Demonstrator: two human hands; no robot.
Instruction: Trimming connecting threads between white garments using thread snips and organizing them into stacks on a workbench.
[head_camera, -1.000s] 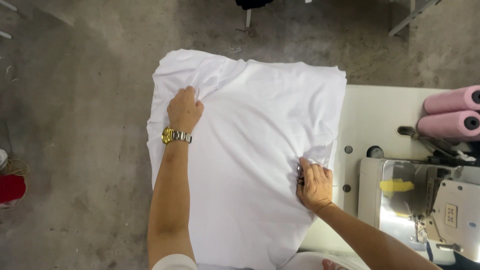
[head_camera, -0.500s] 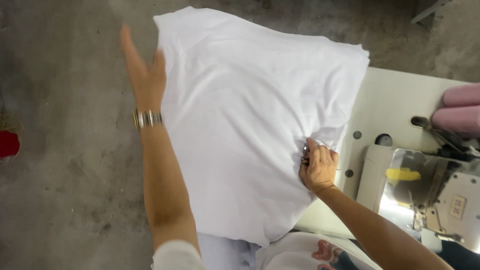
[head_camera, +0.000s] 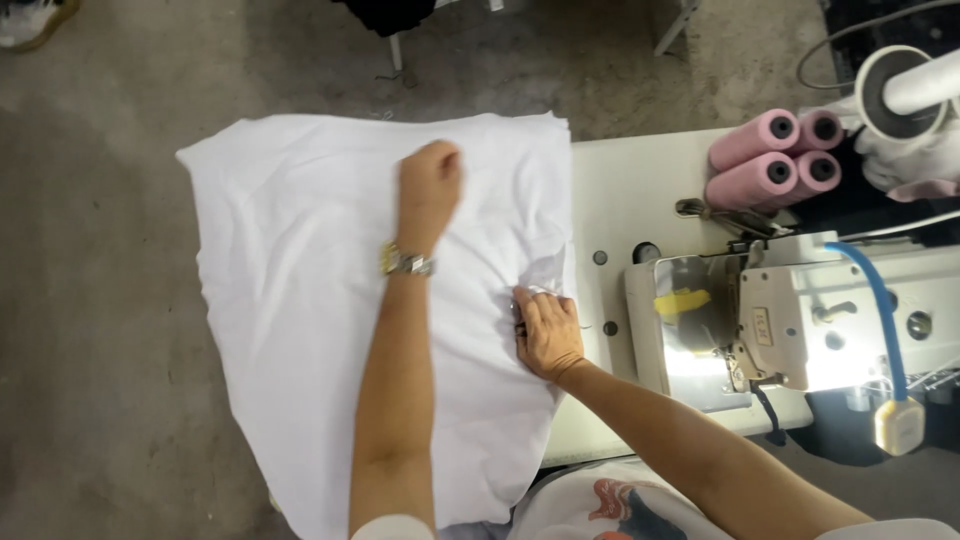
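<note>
white cloth (head_camera: 300, 300): spread over the left end of the table (head_camera: 620, 200), hanging toward the floor, long axis running away from the person. left hand (head_camera: 428, 190): loosely curled, resting on the cloth's far middle. right hand (head_camera: 547, 330): nearer, pinching the cloth's right edge. pink thread cones (head_camera: 770, 160): far right, behind the cream sewing machine (head_camera: 790, 320).

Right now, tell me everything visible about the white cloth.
The white cloth is a large, thin, lightly creased piece of fabric, spread flat. Its right part lies on the pale sewing table; the rest hangs past the edge above the concrete floor. The left hand presses on its upper middle; the right hand pinches its right edge.
</note>
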